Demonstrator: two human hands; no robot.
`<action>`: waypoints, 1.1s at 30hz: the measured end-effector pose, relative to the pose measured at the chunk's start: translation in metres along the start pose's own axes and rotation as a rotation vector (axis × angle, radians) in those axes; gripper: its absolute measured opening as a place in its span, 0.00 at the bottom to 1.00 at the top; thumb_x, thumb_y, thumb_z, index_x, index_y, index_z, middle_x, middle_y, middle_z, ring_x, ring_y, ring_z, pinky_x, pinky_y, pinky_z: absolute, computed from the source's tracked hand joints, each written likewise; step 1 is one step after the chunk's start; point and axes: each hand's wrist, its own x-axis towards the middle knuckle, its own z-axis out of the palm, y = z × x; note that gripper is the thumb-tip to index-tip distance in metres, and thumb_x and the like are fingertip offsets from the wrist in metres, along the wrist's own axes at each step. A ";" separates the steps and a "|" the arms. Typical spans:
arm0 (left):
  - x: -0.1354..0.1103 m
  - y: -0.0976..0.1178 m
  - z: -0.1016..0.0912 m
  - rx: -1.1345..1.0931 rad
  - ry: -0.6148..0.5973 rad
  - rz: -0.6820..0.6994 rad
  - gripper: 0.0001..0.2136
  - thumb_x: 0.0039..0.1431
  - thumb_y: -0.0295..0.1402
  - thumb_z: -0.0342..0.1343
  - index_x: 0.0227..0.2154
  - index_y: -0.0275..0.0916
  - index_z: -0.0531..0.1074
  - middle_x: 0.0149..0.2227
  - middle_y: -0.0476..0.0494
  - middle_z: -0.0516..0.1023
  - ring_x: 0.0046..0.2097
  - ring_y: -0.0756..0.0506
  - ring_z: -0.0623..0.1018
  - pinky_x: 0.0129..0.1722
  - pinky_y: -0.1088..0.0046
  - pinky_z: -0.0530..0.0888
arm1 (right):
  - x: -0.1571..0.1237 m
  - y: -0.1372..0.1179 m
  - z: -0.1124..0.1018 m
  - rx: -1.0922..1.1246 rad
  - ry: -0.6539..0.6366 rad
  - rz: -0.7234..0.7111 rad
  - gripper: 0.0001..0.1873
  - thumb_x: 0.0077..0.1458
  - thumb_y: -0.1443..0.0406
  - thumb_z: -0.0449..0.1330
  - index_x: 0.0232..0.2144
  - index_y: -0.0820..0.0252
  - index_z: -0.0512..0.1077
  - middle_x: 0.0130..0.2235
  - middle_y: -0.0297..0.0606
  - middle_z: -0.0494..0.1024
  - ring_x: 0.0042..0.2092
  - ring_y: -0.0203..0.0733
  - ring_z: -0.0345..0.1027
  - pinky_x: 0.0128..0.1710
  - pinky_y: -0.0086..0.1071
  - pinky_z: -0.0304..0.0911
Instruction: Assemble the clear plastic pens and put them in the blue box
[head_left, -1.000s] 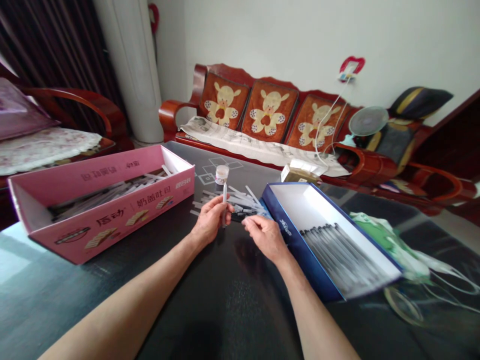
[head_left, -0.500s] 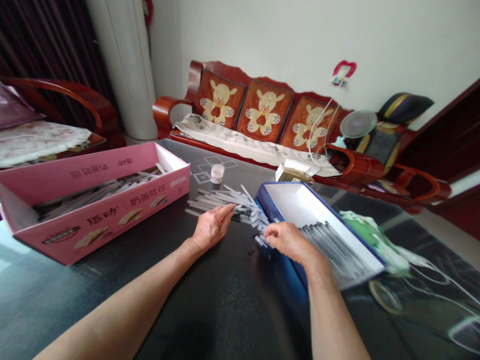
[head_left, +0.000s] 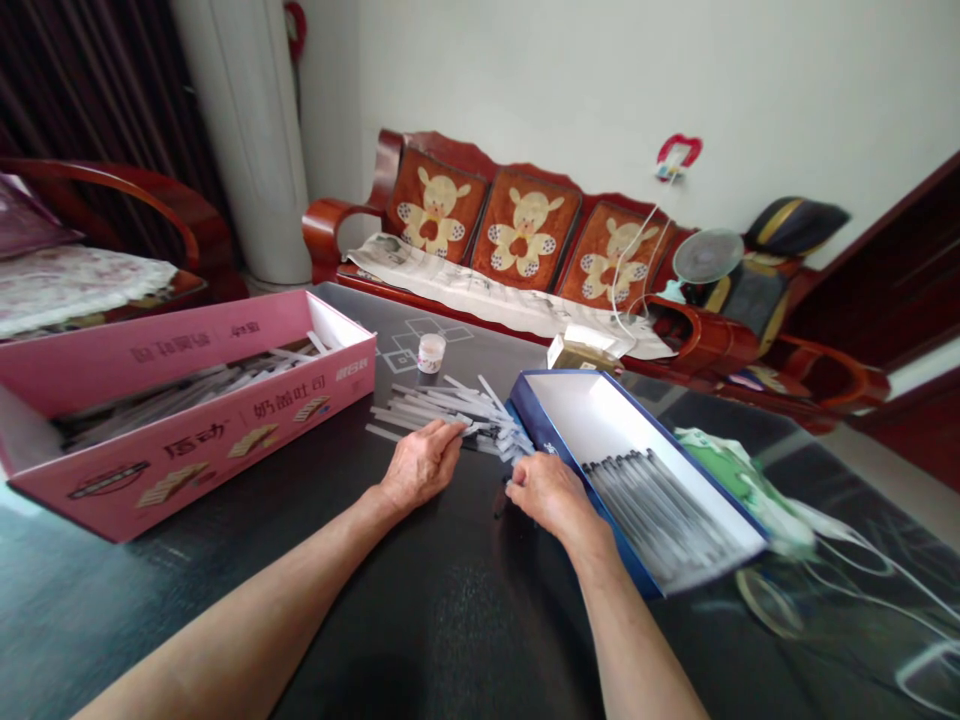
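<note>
A loose pile of translucent white pen barrels lies on the dark table between two boxes. At the near edge of the pile is my left hand, its fingers pressed together by the barrel ends; what is in them is hidden. My right hand is curled in a pinch low over the table, beside the blue box; its fingertips cover whatever they grip. Small dark bits show near those fingertips. Inside the blue box lie pens with black ends, lined up side by side.
On the left stands a long pink box holding more barrels. A small white tub is behind the pile. A tissue box stands behind the blue box. To the right are a green-and-white bag, a tape roll and white cables.
My right hand has moved left and slightly down, covering small pale pieces that showed beside the blue box. My left hand has curled a little more at the pile. The view has shifted slightly.
</note>
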 end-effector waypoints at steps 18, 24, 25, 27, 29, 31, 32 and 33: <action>0.001 0.008 -0.005 0.008 -0.035 0.011 0.13 0.65 0.35 0.45 0.45 0.39 0.72 0.31 0.46 0.73 0.31 0.50 0.75 0.31 0.78 0.70 | 0.028 -0.028 0.040 1.973 0.209 0.144 0.19 0.38 0.62 0.70 0.35 0.58 0.70 0.36 0.35 0.80 0.34 0.35 0.74 0.30 0.27 0.69; 0.001 0.010 -0.005 0.012 -0.052 0.026 0.13 0.65 0.34 0.45 0.45 0.40 0.72 0.29 0.47 0.71 0.30 0.50 0.73 0.30 0.78 0.69 | 0.025 -0.031 0.040 1.961 0.154 0.074 0.17 0.39 0.62 0.70 0.34 0.58 0.71 0.38 0.35 0.80 0.34 0.34 0.73 0.31 0.25 0.68; 0.000 0.009 -0.005 0.013 -0.051 0.027 0.12 0.65 0.34 0.45 0.44 0.39 0.72 0.29 0.47 0.70 0.30 0.50 0.73 0.29 0.78 0.68 | 0.024 -0.032 0.040 1.948 0.147 0.057 0.17 0.40 0.62 0.69 0.34 0.58 0.71 0.38 0.35 0.80 0.34 0.34 0.73 0.31 0.25 0.67; 0.000 0.008 -0.005 0.010 -0.054 0.029 0.12 0.65 0.34 0.45 0.43 0.39 0.72 0.28 0.47 0.69 0.29 0.51 0.72 0.29 0.78 0.68 | 0.023 -0.034 0.040 1.906 0.138 0.031 0.16 0.41 0.62 0.69 0.35 0.58 0.71 0.39 0.36 0.80 0.35 0.34 0.73 0.32 0.26 0.67; 0.000 0.008 -0.005 -0.009 -0.061 0.031 0.11 0.64 0.33 0.46 0.42 0.39 0.73 0.28 0.48 0.69 0.29 0.51 0.71 0.29 0.78 0.68 | 0.021 -0.035 0.040 1.850 0.135 0.013 0.16 0.42 0.62 0.68 0.35 0.58 0.72 0.39 0.36 0.80 0.36 0.35 0.73 0.33 0.27 0.67; 0.001 0.008 -0.005 -0.049 -0.057 0.031 0.11 0.64 0.32 0.46 0.40 0.38 0.73 0.28 0.47 0.69 0.29 0.51 0.72 0.30 0.77 0.69 | 0.020 -0.036 0.040 1.794 0.136 -0.002 0.15 0.42 0.61 0.67 0.35 0.58 0.72 0.38 0.36 0.80 0.36 0.36 0.73 0.33 0.27 0.67; 0.001 0.008 -0.006 -0.074 -0.048 0.031 0.10 0.63 0.32 0.47 0.39 0.37 0.73 0.29 0.46 0.69 0.30 0.51 0.72 0.31 0.77 0.70 | 0.020 -0.036 0.039 1.770 0.140 -0.011 0.15 0.43 0.61 0.67 0.34 0.59 0.72 0.37 0.36 0.80 0.36 0.36 0.73 0.33 0.27 0.67; 0.002 0.009 -0.007 -0.099 -0.039 0.031 0.10 0.63 0.32 0.47 0.37 0.37 0.73 0.29 0.46 0.70 0.31 0.50 0.73 0.32 0.76 0.70 | 0.020 -0.035 0.039 1.746 0.144 -0.020 0.14 0.43 0.61 0.67 0.34 0.59 0.72 0.37 0.36 0.80 0.36 0.36 0.73 0.34 0.27 0.67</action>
